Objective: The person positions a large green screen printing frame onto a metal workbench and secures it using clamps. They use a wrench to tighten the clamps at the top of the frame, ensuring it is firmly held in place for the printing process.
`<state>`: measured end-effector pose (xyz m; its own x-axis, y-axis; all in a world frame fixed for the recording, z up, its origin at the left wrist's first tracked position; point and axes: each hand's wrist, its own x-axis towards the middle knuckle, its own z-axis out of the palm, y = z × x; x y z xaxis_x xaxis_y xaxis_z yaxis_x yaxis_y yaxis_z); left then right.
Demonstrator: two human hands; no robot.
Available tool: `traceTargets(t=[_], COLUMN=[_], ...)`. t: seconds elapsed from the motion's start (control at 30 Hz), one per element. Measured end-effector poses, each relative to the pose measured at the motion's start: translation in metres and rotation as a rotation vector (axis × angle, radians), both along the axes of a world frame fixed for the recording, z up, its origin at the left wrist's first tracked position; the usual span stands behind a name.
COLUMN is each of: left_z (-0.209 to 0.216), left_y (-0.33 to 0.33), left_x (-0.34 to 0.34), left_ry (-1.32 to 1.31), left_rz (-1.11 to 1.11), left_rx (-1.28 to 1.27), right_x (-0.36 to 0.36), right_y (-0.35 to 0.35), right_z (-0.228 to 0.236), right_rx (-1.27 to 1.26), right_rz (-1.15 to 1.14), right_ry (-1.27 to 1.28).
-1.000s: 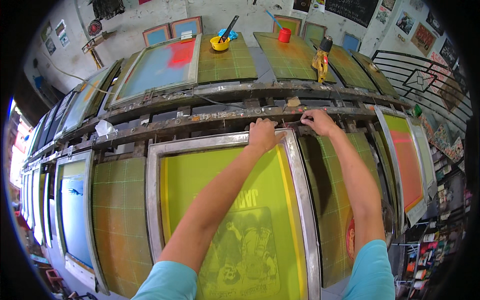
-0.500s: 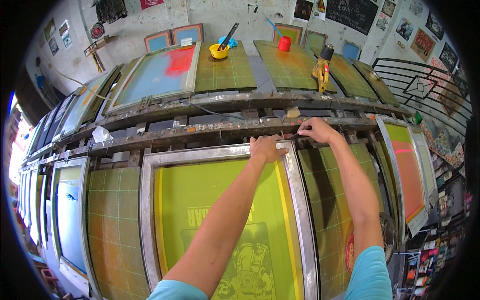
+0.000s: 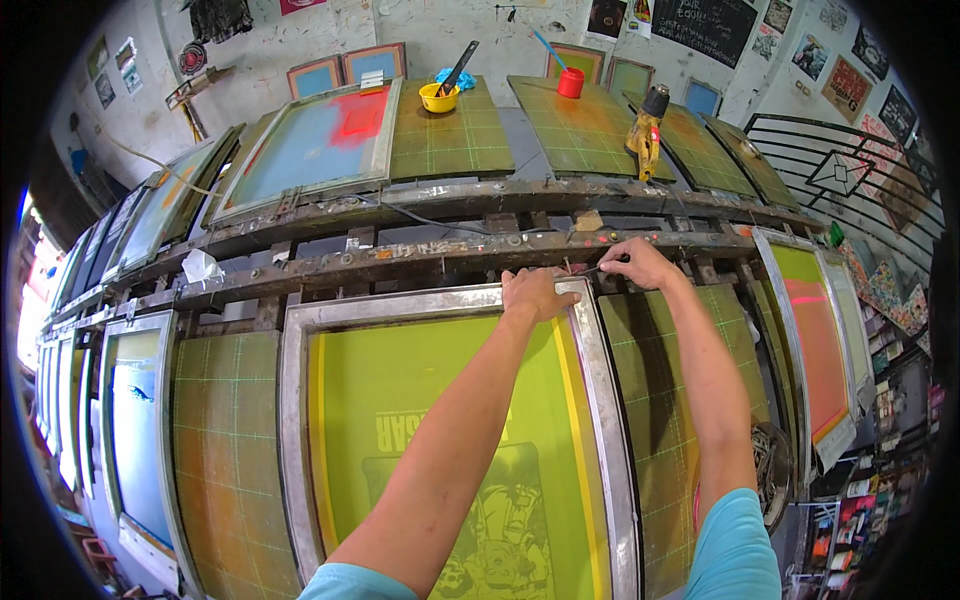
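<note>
A silk-screen frame [image 3: 604, 420] with silvery metal sides lies in front of me, its yellow-green mesh [image 3: 400, 365] carrying a faint printed picture. My left hand [image 3: 535, 293] grips the far right corner of the frame, thumb on the metal and fingers bent over the far edge. Just to the right, my right hand [image 3: 640, 265] is closed in a pinch at the dark metal rail [image 3: 440, 248]. Between its fingertips is a thin dark rod-like tool [image 3: 590, 270] pointing toward my left hand. What its tip touches is hidden by the fingers and rail.
Green gridded boards [image 3: 228, 450] flank the frame. Beyond the rail stand a yellow bowl [image 3: 438, 98], a red pot [image 3: 570, 84] and a yellow heat gun [image 3: 645, 135]. Crumpled white paper [image 3: 203, 268] sits on the rail. A round metal bowl [image 3: 770, 475] is beside my right arm.
My right hand has shifted slightly, still pinching the thin tool at the rail. My left hand stays on the frame's corner. More of the round bowl shows beside my right arm.
</note>
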<state>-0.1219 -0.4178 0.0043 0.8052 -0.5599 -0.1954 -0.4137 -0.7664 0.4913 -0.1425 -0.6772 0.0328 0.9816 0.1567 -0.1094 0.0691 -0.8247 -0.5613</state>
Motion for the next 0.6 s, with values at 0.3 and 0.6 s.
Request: traceTargets(t=[0.3,0.6], left_z=[-0.003,-0.018], left_y=[0.001,0.001], left_x=[0.002,0.011], left_ry=[-0.020,-0.033], left_rz=[0.015,0.017], left_rx=[-0.013,0.000], right_x=[0.005,0.000], right_y=[0.026,0.109], right_z=[0.018,0.036], right_rx=[-0.234,-0.821], right_rz=[0.032,0.050], right_ry=[-0.119,-0.307])
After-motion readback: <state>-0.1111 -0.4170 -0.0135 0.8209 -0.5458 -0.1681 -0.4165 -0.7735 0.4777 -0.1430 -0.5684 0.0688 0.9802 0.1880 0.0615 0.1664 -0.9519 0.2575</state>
